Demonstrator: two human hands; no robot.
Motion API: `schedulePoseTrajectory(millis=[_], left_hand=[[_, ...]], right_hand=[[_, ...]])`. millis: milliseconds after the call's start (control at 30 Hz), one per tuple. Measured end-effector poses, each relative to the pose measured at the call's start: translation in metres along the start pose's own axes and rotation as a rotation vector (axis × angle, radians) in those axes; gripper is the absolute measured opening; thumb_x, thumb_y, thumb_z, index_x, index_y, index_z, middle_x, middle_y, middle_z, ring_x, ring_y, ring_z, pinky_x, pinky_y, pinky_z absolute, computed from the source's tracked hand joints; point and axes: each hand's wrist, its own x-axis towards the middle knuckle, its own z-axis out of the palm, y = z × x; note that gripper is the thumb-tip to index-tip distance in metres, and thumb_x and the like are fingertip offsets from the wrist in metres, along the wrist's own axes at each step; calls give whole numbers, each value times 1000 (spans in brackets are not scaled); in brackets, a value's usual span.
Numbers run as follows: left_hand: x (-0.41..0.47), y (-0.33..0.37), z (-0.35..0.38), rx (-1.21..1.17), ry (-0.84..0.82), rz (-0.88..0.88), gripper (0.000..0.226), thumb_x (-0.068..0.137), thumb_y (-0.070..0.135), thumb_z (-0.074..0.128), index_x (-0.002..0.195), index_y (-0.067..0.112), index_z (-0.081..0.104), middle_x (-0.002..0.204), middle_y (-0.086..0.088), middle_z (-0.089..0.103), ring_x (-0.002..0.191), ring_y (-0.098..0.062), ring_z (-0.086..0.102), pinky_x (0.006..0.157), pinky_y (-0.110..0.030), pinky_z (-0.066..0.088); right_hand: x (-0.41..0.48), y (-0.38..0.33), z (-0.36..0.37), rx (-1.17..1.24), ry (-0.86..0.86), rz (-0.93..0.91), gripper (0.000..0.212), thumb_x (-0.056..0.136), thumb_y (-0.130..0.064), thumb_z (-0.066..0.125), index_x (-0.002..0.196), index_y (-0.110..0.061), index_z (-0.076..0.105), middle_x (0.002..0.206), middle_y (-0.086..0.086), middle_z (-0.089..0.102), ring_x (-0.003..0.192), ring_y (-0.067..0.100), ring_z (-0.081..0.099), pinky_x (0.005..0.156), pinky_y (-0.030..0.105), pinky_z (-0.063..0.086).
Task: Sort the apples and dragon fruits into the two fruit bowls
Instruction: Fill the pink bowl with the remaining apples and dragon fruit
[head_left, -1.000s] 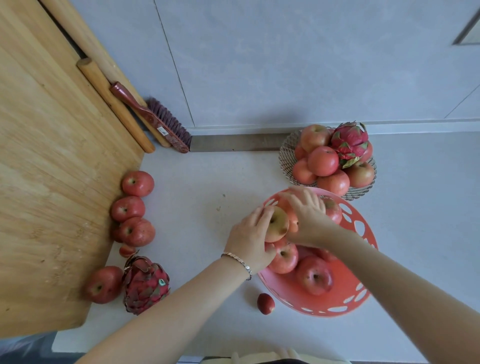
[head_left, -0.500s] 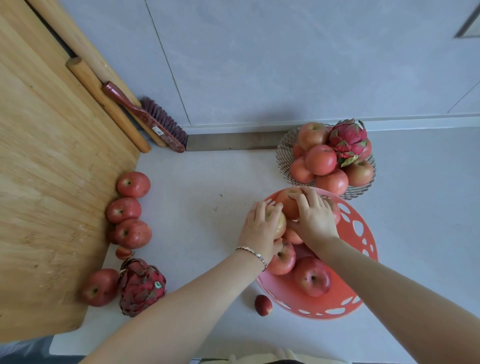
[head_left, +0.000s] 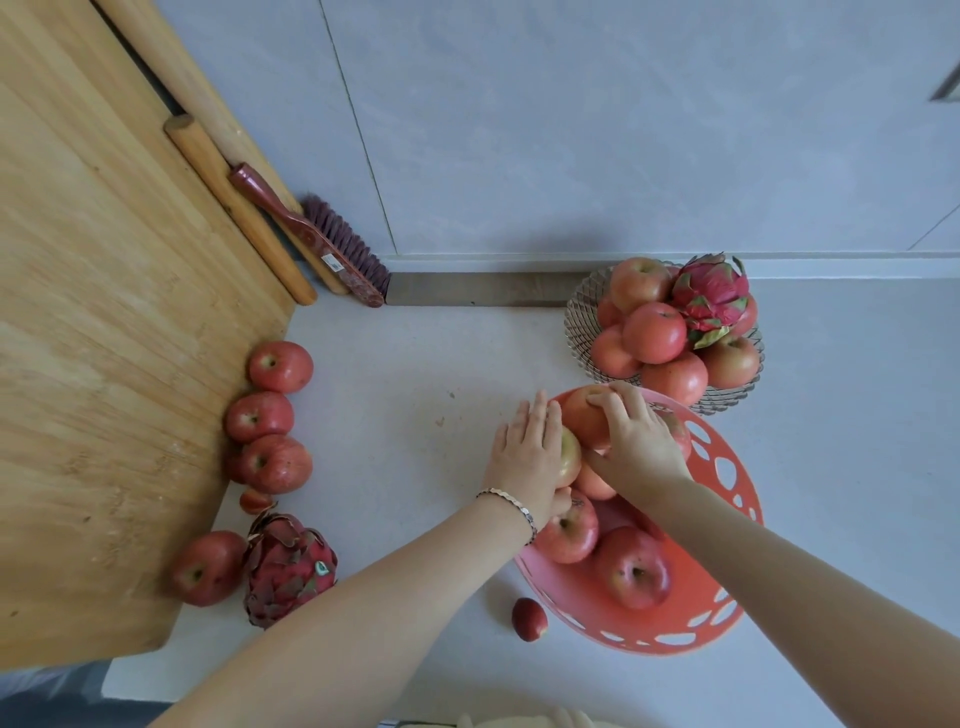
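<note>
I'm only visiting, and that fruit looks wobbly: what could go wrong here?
1. The left hand rests on a yellowish apple at the red bowl's rim; it might roll onto the counter.
2. The wire bowl is piled high, with a dragon fruit on top; a nudge from the right hand could topple fruit.

Both forearms reach forward; left hand (head_left: 527, 457) flat, fingers straight; right hand (head_left: 636, 441) fingers curled over apple (head_left: 584, 421).

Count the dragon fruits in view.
2. One dragon fruit sits in the wire bowl; the other dragon fruit lies on the counter beside the wooden board. More may be hidden under piled fruit.
</note>
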Motion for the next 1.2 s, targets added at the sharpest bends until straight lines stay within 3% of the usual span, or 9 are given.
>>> schedulePoseTrajectory(millis=[133, 200, 300, 400, 500, 600, 767, 1000, 1200], left_hand=[[-7, -3, -9, -204, -27, -3, 95, 79, 37, 62, 147, 15, -2, 156, -11, -12, 145, -27, -3, 116, -45, 12], [-19, -13, -18, -320, 47, -19, 89, 78, 50, 50, 146, 14, 6, 157, -13, -4, 145, -26, 3, 114, -44, 15], [-49, -54, -30, -300, 230, -4, 79, 73, 51, 32, 136, 3, 37, 146, -20, 35, 136, -31, 35, 107, -43, 34], [-80, -115, -31, -252, 395, -153, 56, 70, 38, 37, 102, 1, 64, 104, -20, 68, 95, -35, 67, 81, -44, 54], [-114, -173, -41, -226, 301, -502, 26, 76, 20, 51, 95, 6, 62, 100, -17, 65, 93, -37, 62, 78, -44, 52], [-139, -213, -38, -2, 49, -644, 30, 78, 12, 54, 108, 13, 54, 113, -11, 55, 103, -34, 56, 83, -42, 49], [-163, -242, -19, 169, -240, -615, 52, 81, 11, 51, 129, 19, 34, 131, -5, 39, 122, -27, 44, 92, -36, 44], [-162, -253, -11, 242, -443, -515, 75, 78, 14, 57, 140, 22, 15, 139, -11, 30, 126, -35, 31, 99, -37, 38], [-165, -268, -6, 267, -502, -503, 69, 78, 11, 60, 137, 21, 25, 139, -11, 29, 126, -33, 34, 97, -36, 40]], right_hand=[[-7, -11, -10, -54, -76, 43, 61, 72, -8, 64, 130, -11, 42, 140, 17, 32, 131, 37, 30, 106, 45, 30], [-12, -22, -13, 5, 26, -12, 54, 70, -4, 62, 123, -8, 49, 133, 21, 39, 125, 42, 35, 104, 49, 32], [-18, -47, -17, 99, 11, -161, 38, 71, -22, 49, 105, -14, 62, 114, 13, 56, 110, 37, 48, 102, 37, 29], [-21, -83, -10, 179, -90, -283, 26, 70, -21, 54, 90, -15, 68, 102, 10, 64, 98, 33, 58, 95, 31, 33], [-22, -128, 11, 249, -170, -338, 24, 72, -15, 59, 95, -14, 67, 106, 10, 63, 105, 32, 57, 92, 25, 33], [-17, -170, 32, 241, -314, -372, 40, 81, -13, 58, 121, -17, 55, 127, 9, 50, 123, 28, 41, 104, 28, 30], [8, -256, 90, -19, -535, -438, 74, 82, -10, 60, 141, -31, 22, 144, 15, 23, 128, 36, 28, 104, 43, 35], [41, -297, 153, -114, -601, -313, 78, 81, -6, 59, 141, -39, 20, 131, 14, 32, 114, 38, 44, 90, 43, 44], [50, -302, 170, -36, -501, -316, 66, 80, -13, 67, 134, -27, 31, 136, 7, 33, 113, 36, 47, 90, 45, 47]])
